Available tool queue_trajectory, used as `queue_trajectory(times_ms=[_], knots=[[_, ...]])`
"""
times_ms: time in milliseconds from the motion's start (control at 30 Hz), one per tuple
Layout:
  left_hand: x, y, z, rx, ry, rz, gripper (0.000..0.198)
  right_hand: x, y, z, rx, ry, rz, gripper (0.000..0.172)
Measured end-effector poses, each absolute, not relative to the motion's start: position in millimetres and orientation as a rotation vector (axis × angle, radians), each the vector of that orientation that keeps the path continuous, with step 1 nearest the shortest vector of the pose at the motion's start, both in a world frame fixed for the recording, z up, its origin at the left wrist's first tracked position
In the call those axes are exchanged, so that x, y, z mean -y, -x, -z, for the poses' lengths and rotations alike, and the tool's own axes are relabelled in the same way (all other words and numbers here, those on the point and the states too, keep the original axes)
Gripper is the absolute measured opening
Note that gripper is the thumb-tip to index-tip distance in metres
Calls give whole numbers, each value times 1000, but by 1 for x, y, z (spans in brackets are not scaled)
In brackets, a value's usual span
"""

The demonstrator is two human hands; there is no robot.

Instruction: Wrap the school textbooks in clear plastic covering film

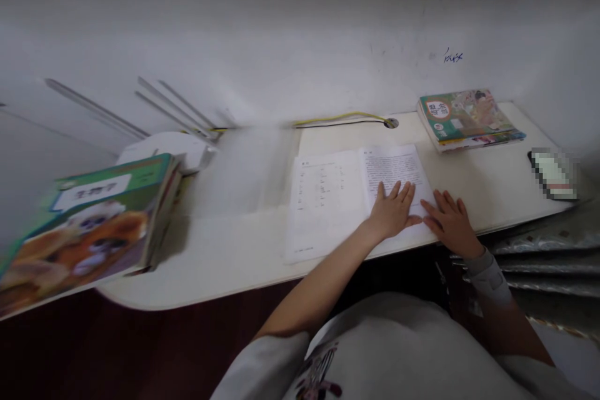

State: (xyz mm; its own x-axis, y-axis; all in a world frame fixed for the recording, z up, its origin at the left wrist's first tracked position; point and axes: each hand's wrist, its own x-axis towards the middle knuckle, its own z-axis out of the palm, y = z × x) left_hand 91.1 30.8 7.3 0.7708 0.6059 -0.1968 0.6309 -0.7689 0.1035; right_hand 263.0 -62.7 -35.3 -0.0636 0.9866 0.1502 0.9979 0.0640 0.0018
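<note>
An open book (pixel 328 225) with printed white pages lies flat on the white desk (pixel 225 262). My left hand (pixel 392 209) rests spread on the lower part of its right-hand page, fingers pointing away from me. Beside it, my right hand (pixel 450 222) is at that page's lower right edge, fingers apart and palm down. A band circles the right wrist. Neither hand grips anything. The text under my left hand is partly hidden.
On the left is a stack of books (pixel 103 225), a panda on its cover. A smaller book stack (pixel 469 119) lies at the back right, near a phone (pixel 553 175). Cables (pixel 347 119) run along the wall to a desk hole. Folded patterned fabric (pixel 544 262) sits at the right.
</note>
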Motion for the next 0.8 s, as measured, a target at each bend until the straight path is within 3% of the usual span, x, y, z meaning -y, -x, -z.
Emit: queue_trajectory(times_ms=[433,800], knots=[[-32,-96,-3,-930,-2871,139,79,64,-264,39,2195,2049,197,42],[-46,-75,-9,-1036,-2821,265,86,22,-300,25,2355,1929,-23,51]])
